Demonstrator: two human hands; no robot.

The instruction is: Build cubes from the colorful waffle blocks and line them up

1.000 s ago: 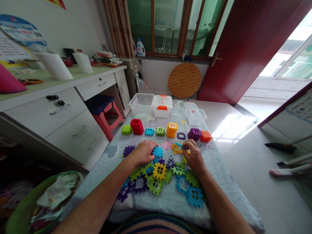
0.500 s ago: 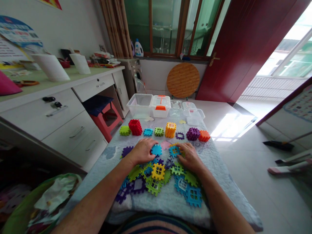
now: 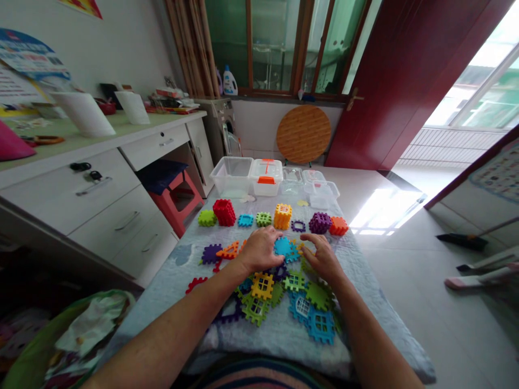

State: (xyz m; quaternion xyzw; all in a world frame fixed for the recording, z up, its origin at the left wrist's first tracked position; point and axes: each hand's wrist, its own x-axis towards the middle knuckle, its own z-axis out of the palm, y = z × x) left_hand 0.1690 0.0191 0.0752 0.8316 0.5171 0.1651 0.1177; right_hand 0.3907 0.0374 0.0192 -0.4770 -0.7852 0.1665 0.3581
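Observation:
My left hand (image 3: 261, 249) rests palm down on the quilted blue-grey blanket (image 3: 357, 286), its fingertips close to a light blue plastic waffle block (image 3: 283, 247). My right hand (image 3: 322, 258) sits just right of that block, fingers apart, near a small yellow piece (image 3: 300, 247). Flat interlocking pieces lie below both hands, among them a yellow window piece (image 3: 262, 286) and a blue window piece (image 3: 321, 327). A row of built cubes runs beyond my hands, including a red cube (image 3: 224, 212) and an orange-yellow cube (image 3: 283, 216).
Transparent plastic boxes (image 3: 232, 175) and a white box with an orange latch (image 3: 265, 177) stand at the blanket's far end. White drawers (image 3: 101, 189) and a red stool (image 3: 174, 197) are on the left, and a broom (image 3: 462, 241) lies on the floor at right.
My hands have drawn closer together. The left hand moved right and the right hand shifted down. Purple, red and orange pieces now lie spread at the left, and the blue pieces sit between my hands.

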